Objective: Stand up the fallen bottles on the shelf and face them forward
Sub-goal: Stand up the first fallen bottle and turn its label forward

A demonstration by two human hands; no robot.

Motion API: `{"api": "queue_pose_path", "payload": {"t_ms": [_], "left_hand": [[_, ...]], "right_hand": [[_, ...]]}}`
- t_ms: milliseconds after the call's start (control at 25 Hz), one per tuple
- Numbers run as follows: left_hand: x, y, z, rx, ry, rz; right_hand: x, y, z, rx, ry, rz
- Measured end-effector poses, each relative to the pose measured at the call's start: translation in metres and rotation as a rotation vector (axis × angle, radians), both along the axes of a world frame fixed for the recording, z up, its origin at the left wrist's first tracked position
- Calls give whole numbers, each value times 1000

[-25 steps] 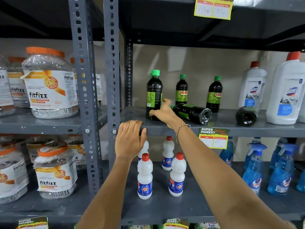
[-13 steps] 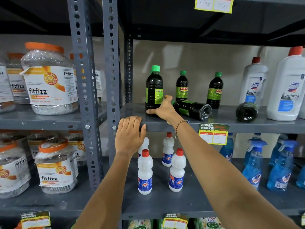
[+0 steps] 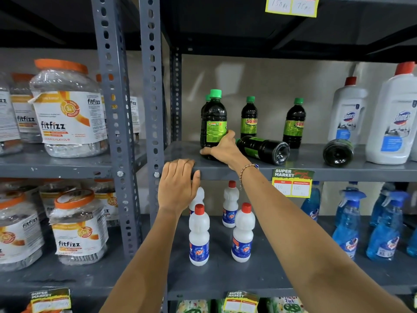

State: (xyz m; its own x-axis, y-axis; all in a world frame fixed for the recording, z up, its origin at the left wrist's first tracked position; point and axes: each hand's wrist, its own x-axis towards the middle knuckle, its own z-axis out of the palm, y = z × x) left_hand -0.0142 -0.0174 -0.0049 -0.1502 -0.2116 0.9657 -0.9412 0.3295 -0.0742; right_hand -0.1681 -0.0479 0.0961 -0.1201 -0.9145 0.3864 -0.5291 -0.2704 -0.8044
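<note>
Dark bottles with green caps and green labels stand on the grey shelf (image 3: 304, 171). My right hand (image 3: 222, 147) grips the lower part of the front left bottle (image 3: 213, 123), which stands upright with a side of its label toward me. Another green cap shows just behind it. Two upright bottles (image 3: 249, 117) (image 3: 294, 123) stand farther back, their labels forward. Two bottles lie on their sides: one (image 3: 264, 149) right beside my right hand, base toward me, and one (image 3: 337, 152) farther right. My left hand (image 3: 178, 186) rests on the shelf's front edge, fingers curled over it.
Tall white bottles with red caps (image 3: 392, 114) stand at the shelf's right end. Below are small white bottles (image 3: 199, 236) and blue spray bottles (image 3: 347, 224). Clear jars with orange lids (image 3: 67, 109) fill the left bay, behind a perforated grey upright (image 3: 151, 86). A price tag (image 3: 292, 181) hangs on the shelf edge.
My right hand has kept its hold on the front left bottle and turned it a little; the label now shows more of its side. The left hand has stayed on the shelf edge.
</note>
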Motion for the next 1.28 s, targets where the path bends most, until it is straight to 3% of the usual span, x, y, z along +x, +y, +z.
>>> {"api": "queue_pose_path", "payload": {"t_ms": [400, 560, 1000, 1280], "left_hand": [[0, -2, -1, -25, -9, -6], [1, -3, -1, -24, 0, -3], [0, -5, -2, -15, -9, 12], [0, -1, 0, -9, -1, 0]], "right_hand": [[-4, -3, 0, 26, -83, 26], [-3, -1, -2, -33, -17, -45], [-3, -4, -2, 8, -60, 54], [-2, -1, -3, -7, 51, 25]]}}
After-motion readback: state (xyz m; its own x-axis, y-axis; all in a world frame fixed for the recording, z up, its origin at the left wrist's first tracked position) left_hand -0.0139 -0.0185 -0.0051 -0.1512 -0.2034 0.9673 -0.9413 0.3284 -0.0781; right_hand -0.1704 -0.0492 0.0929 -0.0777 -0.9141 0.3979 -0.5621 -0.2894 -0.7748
